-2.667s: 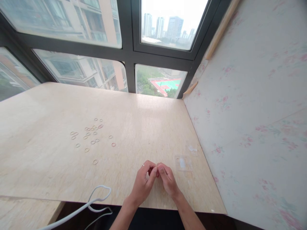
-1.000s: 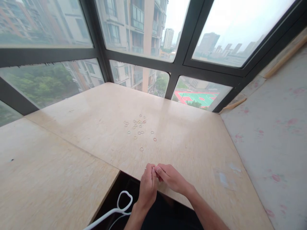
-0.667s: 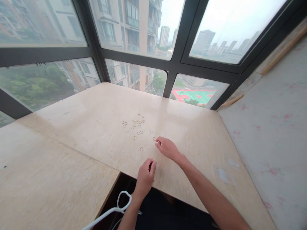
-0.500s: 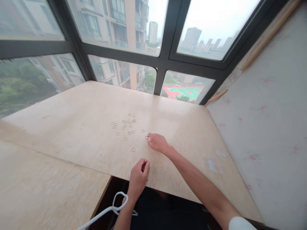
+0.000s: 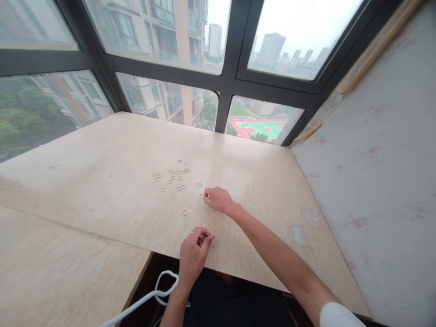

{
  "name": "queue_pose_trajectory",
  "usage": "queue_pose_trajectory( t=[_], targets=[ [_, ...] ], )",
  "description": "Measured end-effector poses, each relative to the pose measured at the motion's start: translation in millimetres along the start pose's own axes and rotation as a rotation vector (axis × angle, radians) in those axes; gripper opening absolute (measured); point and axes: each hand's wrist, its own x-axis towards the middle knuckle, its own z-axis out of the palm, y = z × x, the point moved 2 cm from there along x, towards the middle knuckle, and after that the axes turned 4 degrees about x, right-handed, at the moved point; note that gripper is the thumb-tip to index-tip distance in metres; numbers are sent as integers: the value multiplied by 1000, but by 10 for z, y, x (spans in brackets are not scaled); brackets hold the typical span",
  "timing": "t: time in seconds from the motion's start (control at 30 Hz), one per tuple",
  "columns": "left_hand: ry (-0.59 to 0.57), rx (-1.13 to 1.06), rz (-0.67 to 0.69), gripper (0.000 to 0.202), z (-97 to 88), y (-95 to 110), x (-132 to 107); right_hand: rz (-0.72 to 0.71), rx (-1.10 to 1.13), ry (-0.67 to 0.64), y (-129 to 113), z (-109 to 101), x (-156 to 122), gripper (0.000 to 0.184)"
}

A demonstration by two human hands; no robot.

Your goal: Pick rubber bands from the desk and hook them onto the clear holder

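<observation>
Big windows point(image 5: 163, 32) fill the top of the frame, and a pale desk point(image 5: 102, 154) fills the middle. Small rings point(image 5: 173, 177) lie loose on the desk, a bit left of the middle, in no box or bowl.

Just right of the rings is the right hand point(image 5: 218, 199). Its fingertips point(image 5: 205, 195) are pressed together right at one ring point(image 5: 201, 196) at the near edge of the bunch. I cannot tell if the ring is lifted yet. Lower down, near the front edge of the desk, the left hand point(image 5: 194, 247) is curled, with its thumb and fingers pinched close. What it pinches is too small to see.

A white cord point(image 5: 150, 295) loops at the bottom of the frame. A clear bag point(image 5: 298, 232) lies flat on the desk, at the right.

A second ago both hands were touching at the desk edge. Now they are well apart, and the right hand has gone out to the rings.
</observation>
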Motion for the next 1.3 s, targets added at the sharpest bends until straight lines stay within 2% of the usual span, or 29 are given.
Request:
queue_pose_trajectory(
  t=[0.17, 0.37, 0.47, 0.6, 0.73, 0.9, 1.03, 1.17, 1.3],
  targets=[
    [31, 2, -40, 26, 24, 13, -8, -98, 73, 15, -67, 8, 30, 24],
    [48, 16, -41, 22, 32, 39, -10, -195, 97, -12, -345, 6, 245, 30],
    [45, 15, -37, 20, 20, 43, -16, -276, 90, -84, -491, -24, 319, 29],
    [37, -16, -23, 19, 12, 42, -26, -436, 62, -260, -611, -34, 257, 20],
    [47, -15, -21, 18, 16, 38, -33, -466, -21, -282, -628, 1, 146, 19],
    [56, -7, 3, 19, 17, 22, -39, -467, -73, -279, -614, 40, 84, 16],
    [48, -17, 16, 18, 10, 13, -44, -454, -28, -307, -525, 7, 35, 11],
    [52, -25, 11, 19, 0, 15, -48, -419, 136, -350, -300, -84, -90, 10],
    [70, -5, 13, 21, -13, 33, -39, -331, 306, -343, 29, -171, -308, 14]
  ],
)
